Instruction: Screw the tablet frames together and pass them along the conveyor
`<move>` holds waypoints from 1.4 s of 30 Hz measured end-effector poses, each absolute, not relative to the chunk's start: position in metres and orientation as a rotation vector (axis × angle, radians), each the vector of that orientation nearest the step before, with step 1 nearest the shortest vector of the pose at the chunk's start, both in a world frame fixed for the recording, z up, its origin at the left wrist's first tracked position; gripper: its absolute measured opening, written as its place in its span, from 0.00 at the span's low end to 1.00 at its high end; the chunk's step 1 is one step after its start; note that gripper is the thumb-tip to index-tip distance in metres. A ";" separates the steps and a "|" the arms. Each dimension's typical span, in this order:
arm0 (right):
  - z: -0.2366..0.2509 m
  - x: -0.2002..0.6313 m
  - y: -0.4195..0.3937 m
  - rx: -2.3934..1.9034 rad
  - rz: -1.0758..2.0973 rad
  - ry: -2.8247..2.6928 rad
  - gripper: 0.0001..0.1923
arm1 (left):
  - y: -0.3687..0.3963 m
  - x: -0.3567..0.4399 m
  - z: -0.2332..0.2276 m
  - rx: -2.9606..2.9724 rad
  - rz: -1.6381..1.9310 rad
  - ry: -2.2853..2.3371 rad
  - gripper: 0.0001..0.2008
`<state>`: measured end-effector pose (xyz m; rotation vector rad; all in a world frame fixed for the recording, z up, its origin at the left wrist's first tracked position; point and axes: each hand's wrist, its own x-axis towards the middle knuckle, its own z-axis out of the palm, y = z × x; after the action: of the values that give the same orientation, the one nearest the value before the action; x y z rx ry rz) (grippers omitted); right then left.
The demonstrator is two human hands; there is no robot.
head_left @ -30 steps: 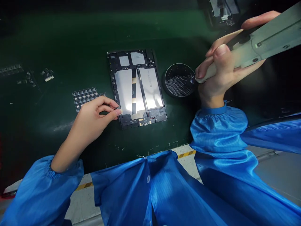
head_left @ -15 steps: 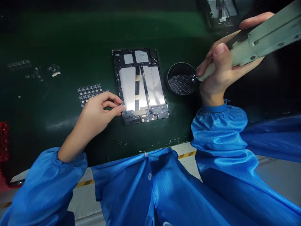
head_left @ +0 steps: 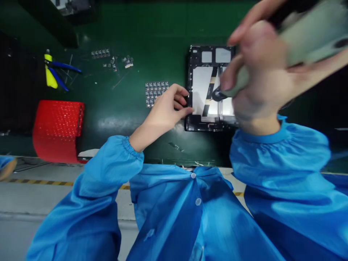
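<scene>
Screwdriver (head_left: 307,38) grasped in my right hand (head_left: 262,70) hangs over the opened tablet (head_left: 208,87) at one o'clock in my view and could gouge its silver panel (head_left: 200,82) if that hand dips, while my left hand (head_left: 167,108) touches the nine-o'clock edge, whether pinching I cannot tell.

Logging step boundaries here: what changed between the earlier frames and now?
The right hand carried the pale green tool left, from the round dish to over the open tablet; whether its tip touches can't be told. The dish no longer shows. The view swung left, bringing in a blue-handled tool. Nothing visibly picked up or released. Unchanged: left hand at the tablet's left edge, right hand's grip.
</scene>
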<state>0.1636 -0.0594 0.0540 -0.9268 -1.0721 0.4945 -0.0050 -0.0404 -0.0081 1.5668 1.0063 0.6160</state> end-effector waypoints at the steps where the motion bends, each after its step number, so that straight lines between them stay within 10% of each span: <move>1: 0.049 0.153 -0.052 -0.847 0.489 -1.195 0.25 | -0.041 -0.004 -0.011 1.574 0.633 1.006 0.20; 42: 0.017 0.135 -0.033 -0.582 0.340 -1.491 0.19 | -0.043 0.000 -0.014 1.593 0.695 0.915 0.16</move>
<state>0.1347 -0.0328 0.0168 -0.5820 -1.4906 0.3403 0.0003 -0.0430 -0.0138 1.5928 0.9147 0.6954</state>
